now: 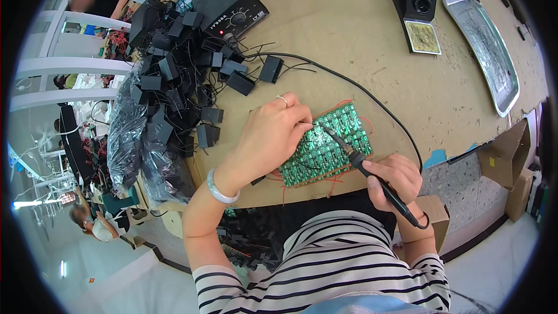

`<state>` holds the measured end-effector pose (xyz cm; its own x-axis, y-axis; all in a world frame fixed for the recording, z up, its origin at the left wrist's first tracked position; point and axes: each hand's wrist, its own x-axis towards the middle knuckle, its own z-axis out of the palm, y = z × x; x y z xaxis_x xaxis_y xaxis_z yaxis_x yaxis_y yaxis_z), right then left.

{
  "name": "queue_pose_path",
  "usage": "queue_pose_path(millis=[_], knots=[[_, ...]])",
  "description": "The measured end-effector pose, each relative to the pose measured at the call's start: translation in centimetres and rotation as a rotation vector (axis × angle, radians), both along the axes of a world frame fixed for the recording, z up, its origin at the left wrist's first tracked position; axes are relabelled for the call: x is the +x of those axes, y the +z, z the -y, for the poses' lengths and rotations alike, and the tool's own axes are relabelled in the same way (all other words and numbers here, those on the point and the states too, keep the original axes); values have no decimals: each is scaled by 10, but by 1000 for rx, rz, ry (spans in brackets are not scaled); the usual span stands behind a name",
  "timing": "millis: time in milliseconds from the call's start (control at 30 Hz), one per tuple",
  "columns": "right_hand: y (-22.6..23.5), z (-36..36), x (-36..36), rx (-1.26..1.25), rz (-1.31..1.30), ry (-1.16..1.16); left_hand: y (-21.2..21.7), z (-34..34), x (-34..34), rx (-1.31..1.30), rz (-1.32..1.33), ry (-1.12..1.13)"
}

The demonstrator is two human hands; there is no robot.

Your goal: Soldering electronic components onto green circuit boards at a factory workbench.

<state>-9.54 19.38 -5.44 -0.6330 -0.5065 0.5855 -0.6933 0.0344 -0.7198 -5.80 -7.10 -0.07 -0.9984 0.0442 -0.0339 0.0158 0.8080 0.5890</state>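
Fingers (299, 121) of left hand (270, 134) pressed together on board (325, 145); right hand (392, 177) clamped round iron (372, 174), tip set on board, on worktop (360, 46).

a wide tan surface (360, 40) with a worn, scuffed top fills the upper part of the view. below its front edge lies a pale speckled floor (104, 279) edged by a dark strip. white rails (70, 67) run along the left. brown cardboard boxes (505, 160) stand at the right edge. at lower left a person (93, 224) sits in bright light.
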Motion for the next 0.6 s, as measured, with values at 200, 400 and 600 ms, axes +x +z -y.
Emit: queue_pose_path(millis=[200,400,600], knots=[[-6,8,0,0,-11,-2,3,0,-2,-8,75,-5],[6,5,-1,155,-137,73,-1,-3,-2,-27,46,26],[7,6,-3,205,-314,109,1,-7,-5,-93,45,25]])
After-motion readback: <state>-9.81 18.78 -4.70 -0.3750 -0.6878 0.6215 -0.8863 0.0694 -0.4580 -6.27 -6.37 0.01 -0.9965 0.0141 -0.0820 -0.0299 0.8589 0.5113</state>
